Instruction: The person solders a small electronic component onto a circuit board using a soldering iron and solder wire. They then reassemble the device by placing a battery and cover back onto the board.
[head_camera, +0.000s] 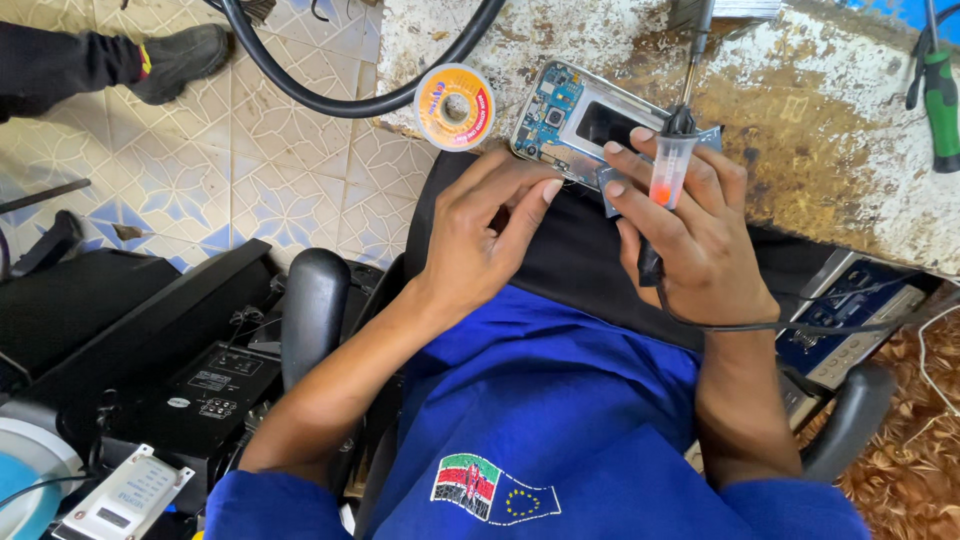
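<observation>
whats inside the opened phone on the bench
Inside the opened phone: a blue circuit board with a small camera module, and an empty dark bay. Its lower edge is hidden by the left hand and right hand.

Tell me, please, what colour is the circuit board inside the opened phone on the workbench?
The circuit board is blue, seen best in the head view, above the left hand.

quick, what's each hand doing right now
Left hand: fingers pinched at the opened phone, contents unclear.
Right hand: closed on a small syringe and a corded tool.

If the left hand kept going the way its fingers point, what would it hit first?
Probably the small grey part pinched in the right hand, just beyond the left hand fingertips; the opened phone lies slightly past it. Depth is unclear.
</observation>
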